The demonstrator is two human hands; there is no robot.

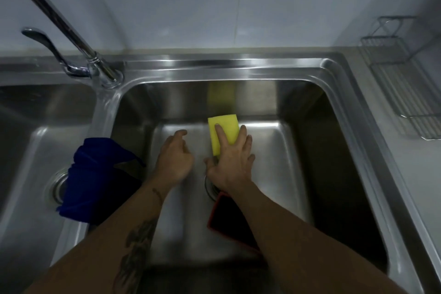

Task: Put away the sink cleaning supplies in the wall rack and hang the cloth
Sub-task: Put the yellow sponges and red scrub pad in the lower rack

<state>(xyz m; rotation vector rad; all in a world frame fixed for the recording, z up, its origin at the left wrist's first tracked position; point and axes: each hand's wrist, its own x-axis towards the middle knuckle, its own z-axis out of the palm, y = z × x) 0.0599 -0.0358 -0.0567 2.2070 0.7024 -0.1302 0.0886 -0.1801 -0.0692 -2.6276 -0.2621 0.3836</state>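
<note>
A yellow sponge (225, 128) lies near the back of the right sink basin (296, 150). My right hand (232, 162) rests on it, fingers spread over its top and thumb at its near end. Just to its left, my left hand (175, 157) hovers over the basin floor, loosely curled and holding nothing. A blue cloth (95, 179) is draped over the divider between the two basins. A dark pad with a red edge (224, 217) lies on the basin floor, partly hidden under my right forearm. The wire wall rack (391, 55) hangs on the right wall above the counter.
A chrome faucet (71, 31) with a lever rises from the divider at the back left. The left basin (28, 150) has a round drain. The right basin's drain (211, 186) is partly hidden by my right wrist. White tiled walls stand behind and to the right.
</note>
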